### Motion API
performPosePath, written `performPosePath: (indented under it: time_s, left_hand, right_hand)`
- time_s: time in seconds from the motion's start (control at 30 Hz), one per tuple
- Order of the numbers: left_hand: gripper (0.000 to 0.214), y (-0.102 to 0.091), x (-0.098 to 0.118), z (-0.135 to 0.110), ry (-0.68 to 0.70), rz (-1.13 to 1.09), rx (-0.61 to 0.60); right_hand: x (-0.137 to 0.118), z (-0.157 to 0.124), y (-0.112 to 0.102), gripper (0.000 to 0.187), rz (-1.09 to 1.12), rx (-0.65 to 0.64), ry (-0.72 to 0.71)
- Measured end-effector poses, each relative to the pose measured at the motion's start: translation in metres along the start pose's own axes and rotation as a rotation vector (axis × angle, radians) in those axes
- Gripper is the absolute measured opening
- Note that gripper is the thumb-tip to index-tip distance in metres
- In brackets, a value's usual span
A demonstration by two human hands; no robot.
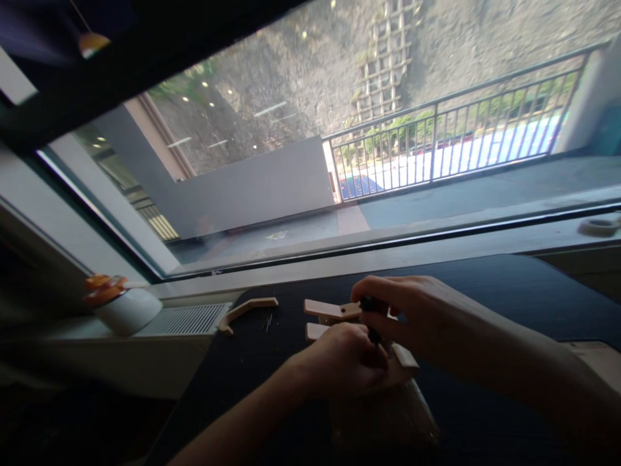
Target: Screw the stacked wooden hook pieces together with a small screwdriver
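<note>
Over the dark table, my right hand is closed round the black handle of a screwdriver, which points down. My left hand is curled just below it, fingers pinched near the screwdriver's lower end; what they grip is hidden. Under both hands lies a pale wooden assembly with angled arms and a flat piece at its right. A clear plastic bag seems to lie on the near side, dim in shadow. Left of the assembly is a loose bent wooden strip, with several small screws beside it.
The dark table stands against a window sill. On the left ledge sit a white pot with an orange top and a vent grille. A tape roll rests on the right sill. A flat object lies at the right edge.
</note>
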State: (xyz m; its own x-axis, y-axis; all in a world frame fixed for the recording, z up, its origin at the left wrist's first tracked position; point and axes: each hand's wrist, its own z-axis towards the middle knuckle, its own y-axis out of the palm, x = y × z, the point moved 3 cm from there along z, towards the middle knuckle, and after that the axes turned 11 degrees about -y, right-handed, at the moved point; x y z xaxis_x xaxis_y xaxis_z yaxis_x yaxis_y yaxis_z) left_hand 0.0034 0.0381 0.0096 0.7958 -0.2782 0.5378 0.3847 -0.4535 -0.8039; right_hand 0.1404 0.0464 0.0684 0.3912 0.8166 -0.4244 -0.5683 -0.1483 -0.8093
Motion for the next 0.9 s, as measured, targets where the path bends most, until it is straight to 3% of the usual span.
performPosePath:
  time_s: [0.17,0.43,0.57,0.9]
  left_hand:
    - [0.017,-0.001,0.002,0.001,0.035,0.006,0.039]
    - [0.022,-0.001,-0.001,0.001,-0.029,-0.019,0.014]
    - [0.021,0.002,-0.003,0.002,0.002,-0.038,0.028]
    - [0.018,-0.001,-0.001,0.001,0.025,-0.025,0.011]
  right_hand:
    - [-0.006,-0.003,-0.004,0.018,0.066,0.001,-0.048]
    - [-0.006,-0.002,-0.004,0.005,-0.003,0.014,0.008]
    - [-0.007,-0.001,-0.002,0.016,-0.018,0.003,-0.042]
    - [-0.011,-0.003,-0.004,0.013,-0.051,-0.055,-0.039]
